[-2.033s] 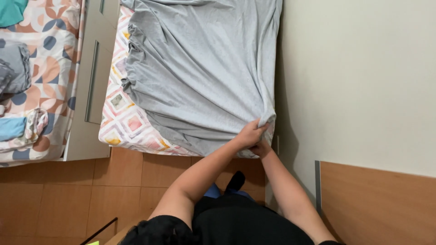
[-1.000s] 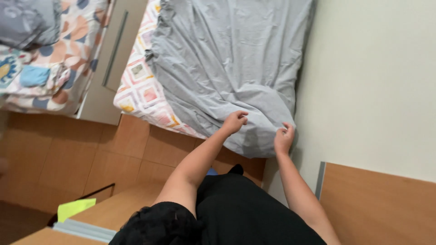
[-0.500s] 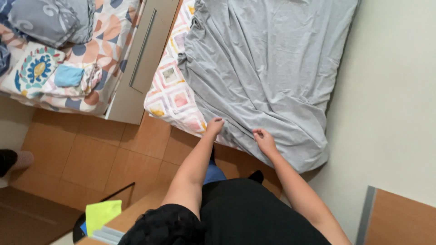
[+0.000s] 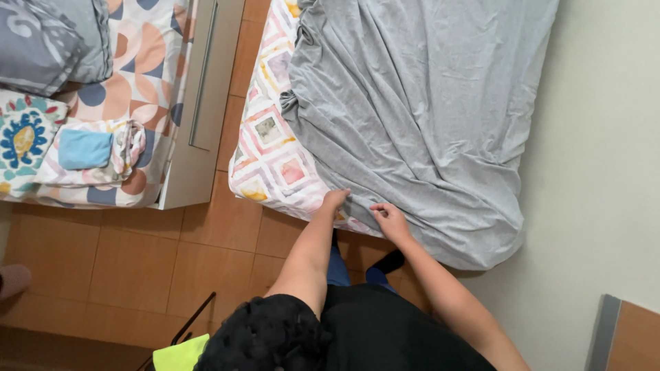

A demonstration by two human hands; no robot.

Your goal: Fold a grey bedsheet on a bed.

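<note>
Left hand (image 4: 336, 200) and right hand (image 4: 387, 216) both pinching grey sheet (image 4: 419, 103) edge, over patterned mattress (image 4: 271, 154)

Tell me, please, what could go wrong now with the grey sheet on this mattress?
1. Both the left hand and right hand pull the grey sheet at one edge; the corner by the wall might slip off.
2. The sheet is bunched along the patterned mattress side, so wrinkles may remain.
</note>
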